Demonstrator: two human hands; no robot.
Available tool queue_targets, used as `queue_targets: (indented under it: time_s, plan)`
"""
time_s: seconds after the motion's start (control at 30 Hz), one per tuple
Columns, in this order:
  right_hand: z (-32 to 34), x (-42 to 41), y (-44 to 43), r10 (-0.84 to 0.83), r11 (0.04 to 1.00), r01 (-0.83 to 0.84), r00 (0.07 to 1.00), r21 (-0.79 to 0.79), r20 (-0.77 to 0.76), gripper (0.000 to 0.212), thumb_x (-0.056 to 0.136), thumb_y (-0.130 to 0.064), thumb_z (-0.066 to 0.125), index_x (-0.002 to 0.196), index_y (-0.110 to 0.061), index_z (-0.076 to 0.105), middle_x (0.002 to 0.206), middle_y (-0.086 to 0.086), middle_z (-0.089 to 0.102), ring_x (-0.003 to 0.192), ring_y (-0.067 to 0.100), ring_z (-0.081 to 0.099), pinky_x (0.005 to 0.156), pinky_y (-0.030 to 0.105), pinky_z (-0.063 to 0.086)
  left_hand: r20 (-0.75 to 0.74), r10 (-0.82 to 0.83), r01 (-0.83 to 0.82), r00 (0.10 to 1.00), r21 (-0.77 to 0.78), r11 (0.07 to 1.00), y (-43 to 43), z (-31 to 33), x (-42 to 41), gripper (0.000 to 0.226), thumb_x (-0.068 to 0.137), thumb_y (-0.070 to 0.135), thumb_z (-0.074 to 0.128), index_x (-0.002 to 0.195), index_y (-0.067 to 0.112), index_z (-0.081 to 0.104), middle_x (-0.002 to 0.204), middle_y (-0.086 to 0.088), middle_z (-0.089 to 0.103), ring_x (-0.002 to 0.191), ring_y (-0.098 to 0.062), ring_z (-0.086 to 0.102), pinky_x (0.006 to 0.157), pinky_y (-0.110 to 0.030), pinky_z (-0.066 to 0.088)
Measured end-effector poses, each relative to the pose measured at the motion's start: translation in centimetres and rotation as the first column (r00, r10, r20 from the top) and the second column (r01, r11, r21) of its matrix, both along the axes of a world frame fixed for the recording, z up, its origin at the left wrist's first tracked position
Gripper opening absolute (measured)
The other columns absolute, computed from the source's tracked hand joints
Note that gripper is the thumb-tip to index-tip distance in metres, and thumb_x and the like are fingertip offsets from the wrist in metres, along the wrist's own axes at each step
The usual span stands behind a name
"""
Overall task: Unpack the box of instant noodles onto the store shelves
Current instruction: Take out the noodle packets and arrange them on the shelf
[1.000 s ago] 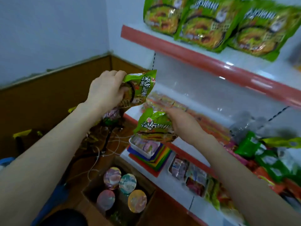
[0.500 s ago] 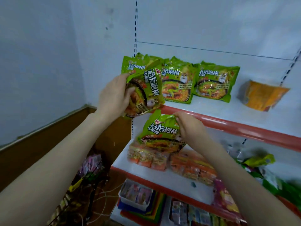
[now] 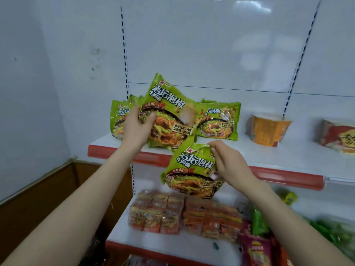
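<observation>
Two green noodle pkts held: left hand (image 3: 136, 126) fingers clamp upper pkt (image 3: 169, 116) over shelf (image 3: 269, 150), right hand (image 3: 229, 163) fingers pinch lower pkt (image 3: 190, 169)

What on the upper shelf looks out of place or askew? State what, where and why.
The orange noodle cup lies tipped on its side on the upper shelf, right of the upright green packets, instead of standing. Otherwise nothing stands out; both hands hold green packets, not yet shelved.
</observation>
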State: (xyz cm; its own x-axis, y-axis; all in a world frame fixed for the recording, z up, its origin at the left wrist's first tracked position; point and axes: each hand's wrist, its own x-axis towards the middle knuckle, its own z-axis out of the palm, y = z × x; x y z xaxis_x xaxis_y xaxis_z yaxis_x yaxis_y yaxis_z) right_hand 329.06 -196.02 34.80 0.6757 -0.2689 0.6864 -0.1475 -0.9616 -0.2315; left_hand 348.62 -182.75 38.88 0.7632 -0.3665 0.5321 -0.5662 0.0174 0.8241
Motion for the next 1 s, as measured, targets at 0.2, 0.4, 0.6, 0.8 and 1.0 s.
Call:
queue_targets:
  time_s: [0.2,0.4,0.6,0.8,1.0]
  plan:
    - [2.3,-1.8,-3.8,0.017,1.0,-0.017,0.999,-0.003,0.049,0.046,0.089,-0.03,0.028,0.116,-0.005,0.055,0.083,0.011,0.063,0.073,0.028,0.059,0.062,0.029,0.034,-0.216,-0.132,0.091,0.967,-0.191,0.977,-4.8,1.6,-2.5,0.04,0.086,0.026,0.064,0.122,0.012,0.053,0.118,-0.011,0.062,0.102,-0.029,0.062,0.088,-0.054,0.051]
    - [3.5,-4.9,-7.9,0.001,0.999,-0.004,0.997,0.037,0.073,0.026,0.097,-0.017,0.038,0.111,-0.005,0.057,0.077,0.008,0.061,0.068,0.024,0.056,0.064,0.036,0.043,-0.222,-0.142,0.107,0.965,-0.163,0.981,-11.1,1.9,-5.9,0.038,0.089,0.023,0.061,0.124,0.01,0.055,0.121,-0.009,0.062,0.099,-0.022,0.062,0.086,-0.041,0.052]
    - [4.1,-7.7,-11.2,-0.053,0.996,0.047,0.995,0.074,0.082,0.029,0.097,-0.021,0.037,0.11,-0.005,0.058,0.078,0.003,0.057,0.069,0.019,0.05,0.064,0.031,0.038,-0.38,-0.182,0.141,0.907,-0.133,0.981,-18.2,0.8,-6.1,0.039,0.081,0.019,0.07,0.115,0.002,0.061,0.111,-0.014,0.067,0.101,-0.031,0.064,0.091,-0.047,0.052]
    - [4.4,-9.1,-13.7,-0.084,0.99,0.076,0.995,0.121,0.061,0.021,0.097,-0.011,0.041,0.106,-0.005,0.059,0.073,-0.005,0.051,0.063,0.008,0.045,0.057,0.021,0.031,-0.48,-0.059,0.081,0.875,0.025,0.996,-22.5,-1.4,-6.1,0.035,0.091,0.022,0.058,0.114,-0.004,0.057,0.112,-0.016,0.062,0.108,-0.034,0.057,0.081,-0.039,0.047]
    - [4.8,-9.0,-14.8,-0.088,0.988,0.079,0.994,0.132,0.065,0.021,0.097,-0.012,0.04,0.106,-0.006,0.059,0.074,-0.006,0.05,0.064,-0.001,0.044,0.062,0.005,0.033,-0.426,0.092,-0.018,0.9,0.175,0.984,-24.2,-2.3,-5.3,0.031,0.097,0.016,0.046,0.118,-0.007,0.047,0.115,-0.023,0.055,0.096,-0.032,0.054,0.08,-0.04,0.045]
